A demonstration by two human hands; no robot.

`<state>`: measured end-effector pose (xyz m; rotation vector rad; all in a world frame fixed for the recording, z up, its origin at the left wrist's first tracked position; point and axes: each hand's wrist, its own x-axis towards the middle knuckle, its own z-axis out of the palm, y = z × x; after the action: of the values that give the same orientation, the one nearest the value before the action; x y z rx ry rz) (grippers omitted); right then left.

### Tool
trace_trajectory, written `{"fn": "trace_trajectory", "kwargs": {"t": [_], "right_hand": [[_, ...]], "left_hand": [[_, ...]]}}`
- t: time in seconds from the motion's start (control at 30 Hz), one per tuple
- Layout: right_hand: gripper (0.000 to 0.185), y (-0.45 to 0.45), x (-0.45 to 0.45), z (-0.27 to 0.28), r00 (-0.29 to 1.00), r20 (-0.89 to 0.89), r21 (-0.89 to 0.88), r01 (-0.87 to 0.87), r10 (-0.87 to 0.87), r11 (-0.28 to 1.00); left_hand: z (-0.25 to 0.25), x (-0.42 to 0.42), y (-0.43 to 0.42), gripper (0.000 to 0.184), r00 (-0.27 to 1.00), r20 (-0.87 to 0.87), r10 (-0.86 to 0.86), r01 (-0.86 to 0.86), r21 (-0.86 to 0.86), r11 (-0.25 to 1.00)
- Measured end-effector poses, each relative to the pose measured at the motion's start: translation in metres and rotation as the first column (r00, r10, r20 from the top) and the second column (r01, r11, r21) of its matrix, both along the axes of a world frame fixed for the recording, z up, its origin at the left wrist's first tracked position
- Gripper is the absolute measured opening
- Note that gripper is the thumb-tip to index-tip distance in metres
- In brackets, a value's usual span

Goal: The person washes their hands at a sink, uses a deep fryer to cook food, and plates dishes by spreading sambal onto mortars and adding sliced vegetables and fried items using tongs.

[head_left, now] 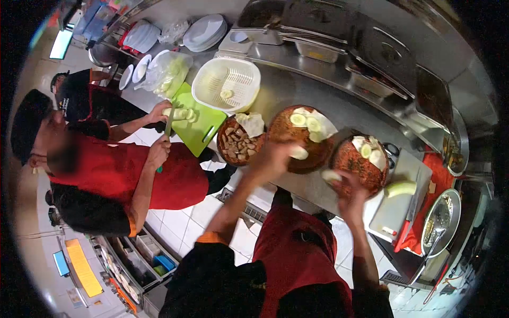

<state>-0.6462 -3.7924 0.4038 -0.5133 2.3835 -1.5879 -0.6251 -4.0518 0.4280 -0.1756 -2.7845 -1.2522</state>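
Observation:
My left hand [278, 156], smeared by motion, holds a pale cucumber slice [299, 153] over the near edge of the middle brown bowl [280, 128]. That bowl contains brown food, several cucumber slices [313, 124] and a whitish flat piece. My right hand [351, 192] pinches another cucumber slice [331, 175] at the near left of the right bowl [354, 167], which contains dark reddish food, cucumber slices and pale pieces. Left of both stands a bowl of meat chunks [239, 144] with a pale folded piece on its far rim.
At right, a white cutting board [389, 214] bears a peeled cucumber piece [400, 189] and a knife [414, 204]; a metal bowl [442, 222] lies beyond. At left, a co-worker [132, 167] cuts on a green board [199, 122] beside a white colander [204, 100]. Lidded pans [318, 21] line the back.

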Motion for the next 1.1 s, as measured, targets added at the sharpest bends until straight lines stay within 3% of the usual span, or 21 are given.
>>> {"fn": "trace_trajectory", "kwargs": {"t": [0.07, 0.1, 0.13, 0.2, 0.3, 0.4, 0.5, 0.6, 0.7, 0.73, 0.77, 0.8, 0.9, 1.0, 1.1], "right_hand": [[0.024, -0.104, -0.011, 0.011, 0.986, -0.112, 0.058, -0.121, 0.127, 0.991], [0.023, -0.148, -0.017, -0.007, 0.984, -0.085, -0.08, -0.162, 0.155, 0.984], [0.022, -0.187, -0.022, -0.023, 0.978, -0.126, 0.04, -0.16, 0.164, 0.986], [0.018, -0.24, -0.032, -0.029, 0.976, -0.074, 0.077, -0.199, 0.204, 0.977], [0.017, -0.273, -0.032, -0.043, 0.973, -0.002, 0.155, -0.226, 0.229, 0.962], [0.019, -0.283, -0.029, -0.048, 0.927, -0.274, 0.221, -0.199, 0.256, 0.955], [0.02, -0.29, -0.03, -0.044, 0.821, -0.493, 0.354, -0.115, 0.29, 0.928], [0.016, -0.286, -0.015, -0.032, 0.844, -0.505, 0.308, -0.02, 0.181, 0.951], [0.02, -0.244, 0.036, -0.024, 0.984, -0.039, 0.397, -0.146, 0.176, 0.906], [0.024, -0.24, 0.048, -0.024, 0.968, 0.245, 0.304, -0.126, 0.05, 0.944], [0.028, -0.235, 0.058, -0.026, 0.854, 0.518, 0.217, -0.081, -0.044, 0.973], [0.032, -0.232, 0.065, -0.029, 0.655, 0.748, 0.145, -0.014, -0.101, 0.989], [0.044, -0.245, 0.071, -0.061, 0.578, 0.797, -0.37, 0.236, 0.176, 0.899], [0.05, -0.246, 0.081, -0.088, 0.75, 0.642, -0.507, 0.258, 0.161, 0.822], [0.06, -0.241, 0.083, -0.086, 0.778, 0.506, -0.666, 0.078, 0.372, 0.742]], "left_hand": [[0.008, -0.004, -0.078, 0.026, 0.992, 0.054, 0.116, -0.117, 0.03, 0.993], [-0.001, -0.004, -0.112, 0.024, 0.994, 0.053, 0.1, -0.099, -0.025, 0.995], [-0.012, -0.006, -0.141, 0.022, 0.995, 0.053, 0.087, -0.083, -0.079, 0.993], [-0.021, -0.007, -0.17, 0.021, 0.992, 0.063, 0.113, -0.103, -0.134, 0.986], [-0.042, -0.004, -0.187, 0.027, 0.994, 0.025, 0.11, -0.104, -0.167, 0.98], [-0.058, 0.001, -0.199, 0.037, 0.992, -0.066, 0.109, -0.117, -0.148, 0.982], [-0.064, 0.005, -0.196, 0.031, 0.981, -0.148, 0.126, -0.171, -0.344, 0.923], [-0.057, 0.02, -0.191, 0.032, 0.971, -0.11, 0.212, -0.233, -0.234, 0.944], [-0.058, 0.068, -0.168, 0.026, 0.693, -0.164, 0.702, -0.715, -0.035, 0.698], [-0.07, 0.084, -0.163, 0.025, 0.61, -0.106, 0.785, -0.78, 0.097, 0.619], [-0.091, 0.1, -0.158, 0.025, 0.523, -0.036, 0.852, -0.827, 0.222, 0.517], [-0.108, 0.111, -0.156, 0.027, 0.437, 0.045, 0.899, -0.853, 0.338, 0.398], [-0.127, 0.117, -0.164, 0.028, 0.607, 0.47, 0.641, -0.695, 0.706, 0.14], [-0.108, 0.135, -0.154, 0.031, 0.639, 0.484, 0.599, -0.745, 0.585, 0.322], [-0.127, 0.152, -0.135, 0.034, 0.649, 0.301, 0.699, -0.743, 0.45, 0.495]]}}
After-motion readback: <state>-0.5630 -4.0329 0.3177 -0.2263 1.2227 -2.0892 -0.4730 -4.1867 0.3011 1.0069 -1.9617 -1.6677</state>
